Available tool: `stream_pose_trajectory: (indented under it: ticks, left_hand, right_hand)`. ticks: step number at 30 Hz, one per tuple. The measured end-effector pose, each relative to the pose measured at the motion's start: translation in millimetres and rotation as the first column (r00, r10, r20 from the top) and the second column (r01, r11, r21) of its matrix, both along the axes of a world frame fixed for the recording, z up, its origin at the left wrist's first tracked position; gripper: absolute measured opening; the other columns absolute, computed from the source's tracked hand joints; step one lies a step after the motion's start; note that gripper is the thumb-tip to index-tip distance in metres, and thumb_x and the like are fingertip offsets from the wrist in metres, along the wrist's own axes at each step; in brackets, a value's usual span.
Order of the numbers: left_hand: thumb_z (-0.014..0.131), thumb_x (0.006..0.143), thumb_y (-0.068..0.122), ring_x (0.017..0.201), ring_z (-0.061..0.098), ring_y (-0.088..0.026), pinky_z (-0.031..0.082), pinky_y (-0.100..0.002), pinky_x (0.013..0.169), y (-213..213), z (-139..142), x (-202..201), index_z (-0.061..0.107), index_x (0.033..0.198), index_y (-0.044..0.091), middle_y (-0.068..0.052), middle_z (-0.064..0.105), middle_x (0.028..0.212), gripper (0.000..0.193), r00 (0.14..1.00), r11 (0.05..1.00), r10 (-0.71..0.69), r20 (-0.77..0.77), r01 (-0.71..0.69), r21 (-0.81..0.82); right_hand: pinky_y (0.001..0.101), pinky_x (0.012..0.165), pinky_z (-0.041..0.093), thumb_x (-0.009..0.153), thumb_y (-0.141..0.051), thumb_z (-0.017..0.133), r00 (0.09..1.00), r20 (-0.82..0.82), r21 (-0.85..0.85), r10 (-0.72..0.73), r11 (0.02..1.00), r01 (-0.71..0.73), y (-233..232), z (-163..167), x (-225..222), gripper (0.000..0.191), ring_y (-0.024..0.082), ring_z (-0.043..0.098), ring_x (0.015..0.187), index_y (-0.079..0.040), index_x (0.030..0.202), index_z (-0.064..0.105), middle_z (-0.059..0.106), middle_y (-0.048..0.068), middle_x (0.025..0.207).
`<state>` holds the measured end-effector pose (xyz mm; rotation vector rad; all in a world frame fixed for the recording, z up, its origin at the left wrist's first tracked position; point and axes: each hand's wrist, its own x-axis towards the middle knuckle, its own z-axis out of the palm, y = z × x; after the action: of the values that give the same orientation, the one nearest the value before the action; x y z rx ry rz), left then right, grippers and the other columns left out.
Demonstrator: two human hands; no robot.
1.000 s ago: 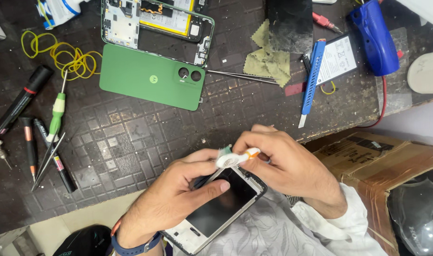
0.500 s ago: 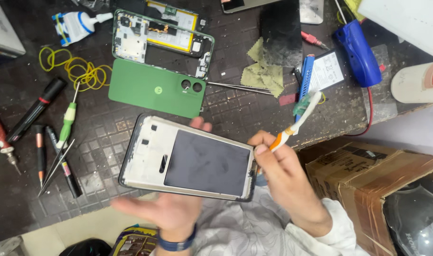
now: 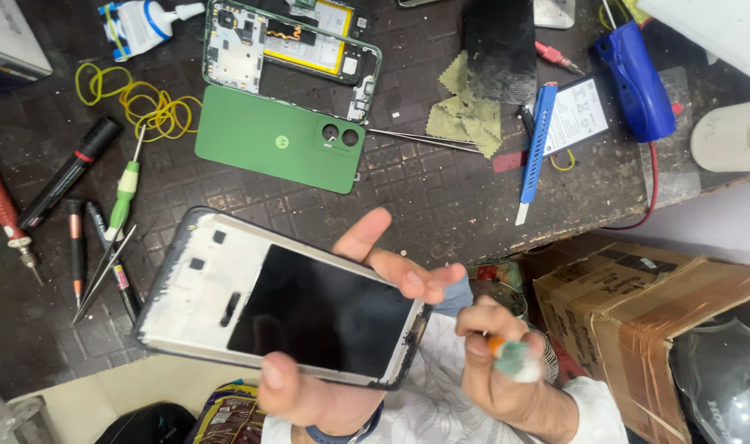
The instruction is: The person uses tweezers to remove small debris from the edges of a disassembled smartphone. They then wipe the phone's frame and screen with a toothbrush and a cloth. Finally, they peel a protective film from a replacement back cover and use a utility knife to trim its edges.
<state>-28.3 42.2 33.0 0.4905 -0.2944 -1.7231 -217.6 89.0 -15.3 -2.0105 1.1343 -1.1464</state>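
we hold the phone frame (image 3: 284,308) up off the worktop (image 3: 440,197) in our left hand (image 3: 350,329), thumb at the near edge and fingers spread behind the far edge, so its dark inner panel faces us squarely for a look. our right hand (image 3: 494,362) sits just beside it, fingers pinched shut on a small brush (image 3: 513,359) with a whitish-green tip, kept clear of the frame. the green back cover (image 3: 280,148) and the opened phone body (image 3: 293,41) lie apart further up, with screwdrivers (image 3: 120,205) set at the left within reach.
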Motion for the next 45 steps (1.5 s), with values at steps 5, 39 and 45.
stream_pose_trajectory:
  ticks: [5, 39, 45]
  left_hand:
    - [0.066, 0.083, 0.077, 0.113, 0.059, -0.036, 0.040, -0.078, 0.113, 0.9, 4.3, 3.6, 0.021, 0.162, -0.016, -0.025, 0.060, 0.115, 0.130, 0.998, 0.999, -0.044, -0.048, 0.044, -0.007]
    - [0.069, 0.079, 0.081, 0.107, 0.062, -0.042, 0.046, -0.065, 0.110, -12.9, 20.2, 0.2, 0.024, 0.150, -0.019, -0.030, 0.059, 0.110, 0.131, 0.996, 1.000, 0.004, 0.089, -0.004, -0.003]
    - [0.066, 0.079, 0.084, 0.105, 0.061, -0.044, 0.048, -0.062, 0.107, -7.0, 13.5, -4.5, 0.022, 0.151, -0.020, -0.030, 0.058, 0.107, 0.134, 0.996, 0.998, 0.046, 0.078, -0.049, 0.029]
  right_hand:
    - [0.0373, 0.051, 0.045, 0.083, 0.012, 0.053, 0.982, -0.172, -0.072, 0.081, 0.993, -0.095, 3.6, -10.1, -10.4, 0.102, 0.027, 0.056, 0.064, -0.021, 0.169, 0.010, 0.058, 0.008, 0.083]
    - [0.0358, 0.047, 0.043, 0.079, 0.011, 0.065, 0.958, -0.285, 0.069, 0.024, 0.998, -0.005, 15.3, 10.1, -16.5, 0.068, 0.021, 0.056, 0.054, -0.004, 0.143, 0.049, 0.055, 0.003, 0.071]
    - [0.0354, 0.048, 0.048, 0.075, 0.010, 0.063, 0.958, -0.286, 0.088, 0.031, 0.996, -0.006, 13.9, 10.9, -20.2, 0.055, 0.023, 0.062, 0.058, 0.002, 0.129, 0.057, 0.060, 0.008, 0.076]
